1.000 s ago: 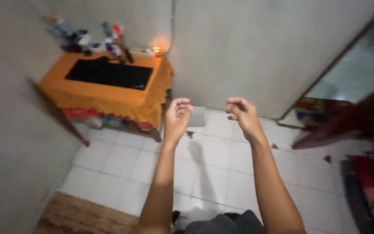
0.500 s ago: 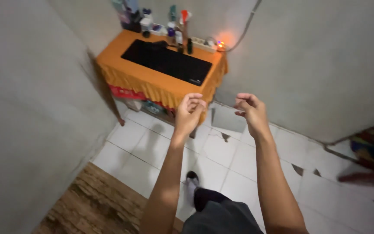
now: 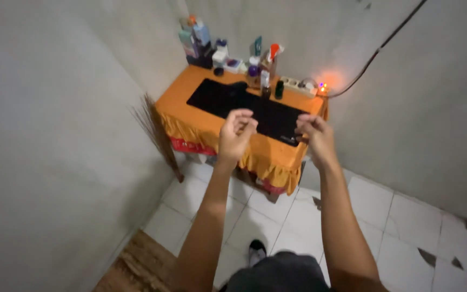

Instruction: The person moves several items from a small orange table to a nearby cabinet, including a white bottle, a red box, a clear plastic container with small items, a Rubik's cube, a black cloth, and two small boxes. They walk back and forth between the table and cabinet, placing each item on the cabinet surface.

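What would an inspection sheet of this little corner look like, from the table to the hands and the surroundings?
Surface: small table draped in an orange cloth with a frilled edge, set in the corner.
Job's things: black mat lying flat on the cloth; neither hand touches it.
Clutter: bottles and tubes standing along the back edge.
Hands: left hand and right hand raised in front of the table, fingers curled, holding nothing.
Cables: power strip with a glowing light at the back right corner; dark cable running up the wall.
Surroundings: grey walls, white tiled floor, brown mat, broom leaning at the table's left.
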